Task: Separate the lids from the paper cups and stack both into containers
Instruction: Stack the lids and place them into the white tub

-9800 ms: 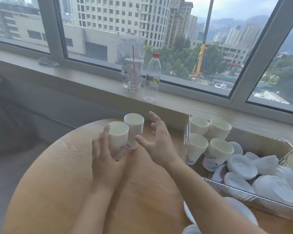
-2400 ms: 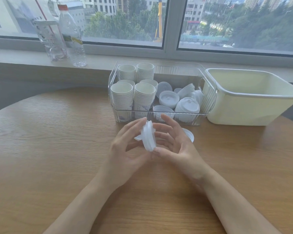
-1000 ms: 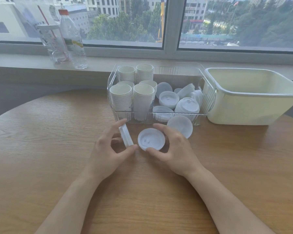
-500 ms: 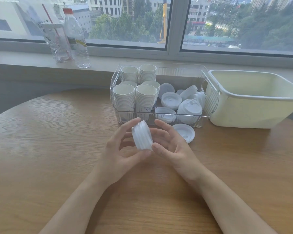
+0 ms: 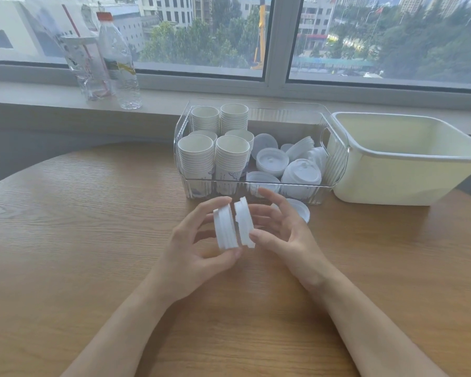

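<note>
Left hand: my left hand [image 5: 191, 248] is raised over the wooden table [image 5: 79, 240], thumb and fingers curled around a small stack of white lids [image 5: 224, 229] held on edge.
Right hand: my right hand [image 5: 280, 235] holds a single white lid [image 5: 244, 224] on edge, thumb at its lower rim and fingers spread behind it.
Gap: the single lid stands just beside the stack, faces parallel, with a thin gap between them.
Loose lid: one more lid [image 5: 299, 210] lies flat on the table behind my right hand, near the front wall of the clear bin.
Clear bin: a transparent ribbed container [image 5: 335, 164] sits ahead of my hands. Its left half holds stacks of white paper cups [image 5: 212, 153]; its right half holds a loose pile of white lids [image 5: 286, 161].
Cream tub: a pale tub [image 5: 392, 180] stands to the right, just beside the clear bin.
Windowsill: a plastic water bottle [image 5: 119, 63] with a red cap and a clear cup with a red straw [image 5: 87, 69] stand at far left.
</note>
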{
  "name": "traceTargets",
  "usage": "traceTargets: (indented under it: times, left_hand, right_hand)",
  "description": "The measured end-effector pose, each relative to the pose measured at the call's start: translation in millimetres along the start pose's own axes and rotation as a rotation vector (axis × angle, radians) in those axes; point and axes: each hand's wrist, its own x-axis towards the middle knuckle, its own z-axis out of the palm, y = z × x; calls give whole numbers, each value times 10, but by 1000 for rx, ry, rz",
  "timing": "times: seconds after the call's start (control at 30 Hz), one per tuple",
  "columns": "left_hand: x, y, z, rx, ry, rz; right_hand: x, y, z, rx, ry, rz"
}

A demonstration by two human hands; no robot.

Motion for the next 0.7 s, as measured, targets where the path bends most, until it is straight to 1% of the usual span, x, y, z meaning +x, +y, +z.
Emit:
traceTargets:
  times: [0.3,0.47,0.7]
  left_hand:
    - [-22,26,25,-35,-65,-11]
    - [-33,73,58,-26,-101,-4]
    - [-23,91,92,35,-75,55]
  right_hand:
    - [-70,-45,-93,-69,-159,33]
    - [-77,-96,-167,-137,-166,40]
    - [-68,-117,-204,-215,-139,16]
